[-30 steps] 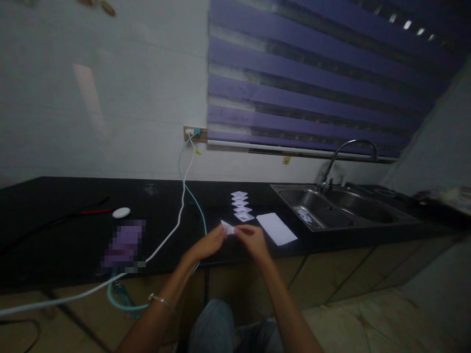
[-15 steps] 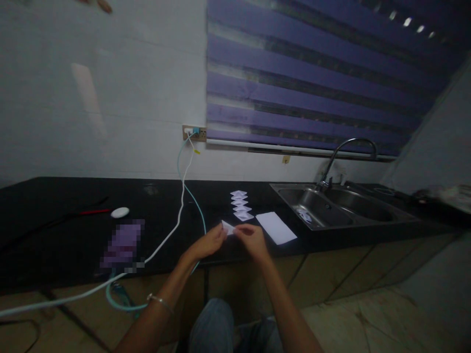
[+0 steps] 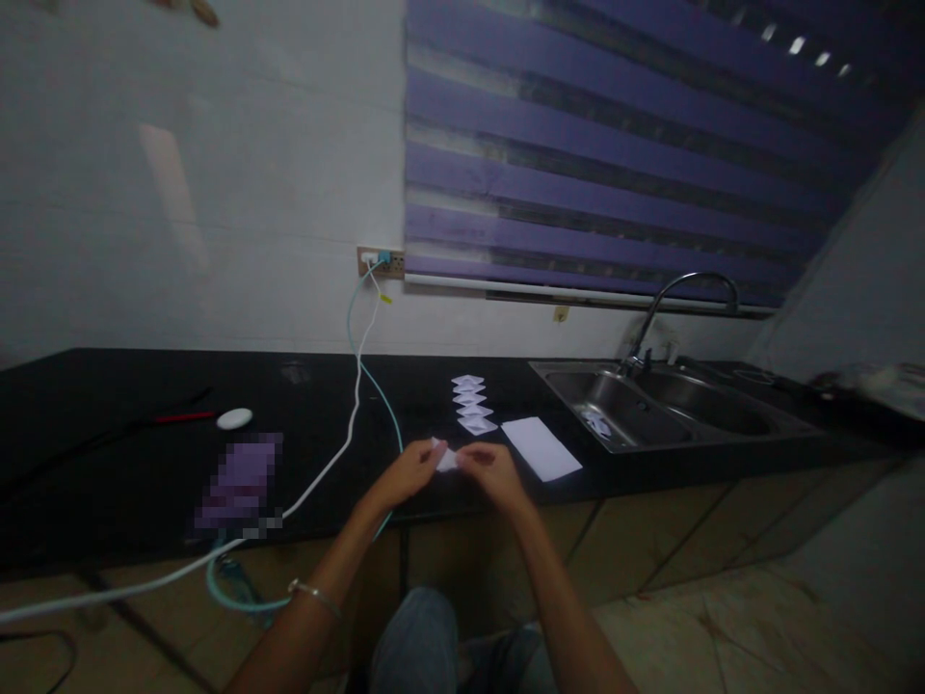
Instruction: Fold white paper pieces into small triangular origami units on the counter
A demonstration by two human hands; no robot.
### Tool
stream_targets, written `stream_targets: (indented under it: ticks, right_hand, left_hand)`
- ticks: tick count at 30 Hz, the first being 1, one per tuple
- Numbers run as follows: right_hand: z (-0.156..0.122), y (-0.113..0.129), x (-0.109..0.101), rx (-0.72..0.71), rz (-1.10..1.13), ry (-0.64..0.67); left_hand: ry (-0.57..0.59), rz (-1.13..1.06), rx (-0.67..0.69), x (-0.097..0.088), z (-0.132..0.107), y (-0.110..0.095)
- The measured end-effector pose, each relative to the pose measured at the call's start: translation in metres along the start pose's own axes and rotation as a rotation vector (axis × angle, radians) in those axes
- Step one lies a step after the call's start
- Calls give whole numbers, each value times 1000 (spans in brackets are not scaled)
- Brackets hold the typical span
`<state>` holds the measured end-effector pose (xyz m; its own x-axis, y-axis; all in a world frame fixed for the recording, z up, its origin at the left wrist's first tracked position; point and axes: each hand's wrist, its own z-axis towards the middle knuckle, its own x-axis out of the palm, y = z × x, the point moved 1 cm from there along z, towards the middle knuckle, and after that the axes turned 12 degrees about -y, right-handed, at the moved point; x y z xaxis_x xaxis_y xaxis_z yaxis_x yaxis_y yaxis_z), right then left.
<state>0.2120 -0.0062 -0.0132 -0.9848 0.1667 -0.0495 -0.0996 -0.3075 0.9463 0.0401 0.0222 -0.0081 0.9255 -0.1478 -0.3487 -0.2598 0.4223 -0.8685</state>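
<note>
My left hand (image 3: pixel 406 471) and my right hand (image 3: pixel 491 470) meet over the front edge of the black counter (image 3: pixel 130 463). Both pinch a small white folded paper (image 3: pixel 444 457) between their fingertips. Just beyond lies a row of several folded white paper pieces (image 3: pixel 470 403). A flat white sheet of paper (image 3: pixel 541 448) lies to the right of my hands. A thin bracelet (image 3: pixel 312 593) is on my left wrist.
A steel sink (image 3: pixel 650 410) with a curved tap (image 3: pixel 675 299) sits at the right. A white cable (image 3: pixel 339 439) and a teal cable (image 3: pixel 386 410) hang from a wall socket (image 3: pixel 380 260) across the counter. A white oval object (image 3: pixel 235 418), a red pen (image 3: pixel 184 416) and a blurred purple patch (image 3: pixel 242 482) lie at left.
My hands have drawn closer together on the folded paper and shifted it slightly lower; the paper's free corner now shows less. Nothing else moved.
</note>
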Motion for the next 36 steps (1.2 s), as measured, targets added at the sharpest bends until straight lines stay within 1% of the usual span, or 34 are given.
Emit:
stream_targets:
  ticks: [3,5,8,10,15,18,21,23,24,26,28,32,34,36]
  right_hand:
    - [1,1,4,-6,-14,69]
    - [1,1,6,-28,-23,89]
    - [2,-1,4,-76,-51,48]
    - [1,-2,2,-95,-60,31]
    - [0,-1,3,-88,-48,35]
    - [0,2,7,-79,-58,-54]
    - [-1,5,10,-84,-88,-209]
    - [-2,7,12,-120,-117,-276]
    - [-3,8,13,-143,-129,-283]
    - [-5,9,15,-181,-139,-241]
    - [-7,10,15,-187,-122,-161]
    - [-8,12,13,-80,-17,27]
    - [-7,13,11,-31,30,77]
    - [-5,13,11,-5,65,97]
  left_hand:
    - [36,-14,-3,0,-1,2]
    - [50,-26,-33,1,-3,3]
    - [31,-15,-90,2,-4,2]
    - [7,22,-74,3,-4,2]
    - [4,60,-24,4,-3,2]
    - [-76,34,-3,2,-1,0]
    - [-165,-6,-44,0,0,-4]
    - [-156,0,-72,0,0,-7]
    - [-133,8,-71,0,-1,-8]
    - [-81,14,-44,1,-2,-8]
    - [-54,5,-27,1,-3,-8]
    - [-13,4,-8,2,-2,-4]
    - [7,8,16,3,-1,-2]
    - [31,-10,23,3,0,-1]
